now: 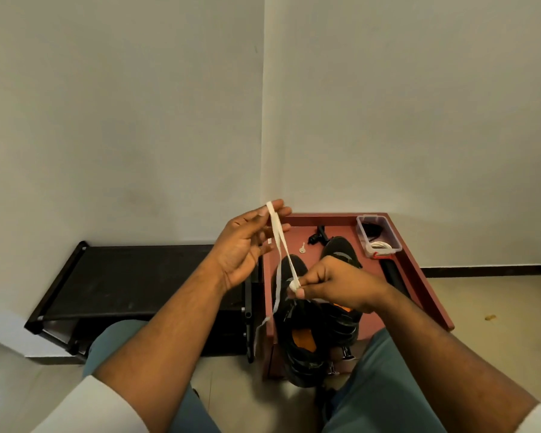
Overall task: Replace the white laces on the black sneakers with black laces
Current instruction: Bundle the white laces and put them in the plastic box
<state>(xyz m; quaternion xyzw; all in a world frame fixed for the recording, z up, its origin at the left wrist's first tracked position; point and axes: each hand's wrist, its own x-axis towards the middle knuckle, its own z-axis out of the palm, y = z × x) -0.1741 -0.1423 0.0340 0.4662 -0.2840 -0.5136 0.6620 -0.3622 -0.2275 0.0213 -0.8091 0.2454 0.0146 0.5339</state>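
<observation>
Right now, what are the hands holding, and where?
One white lace: right hand pinches its wound-up end; left hand has it looped over its straight fingertips.

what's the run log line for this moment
step: winding white lace | left hand: looped over fingers | right hand: pinches coil | sneakers: on table

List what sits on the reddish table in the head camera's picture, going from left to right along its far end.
Small silver key → black plastic gadget → toe of the farther black sneaker → clear plastic box with red clips, which holds a white coil and something dark.
</observation>
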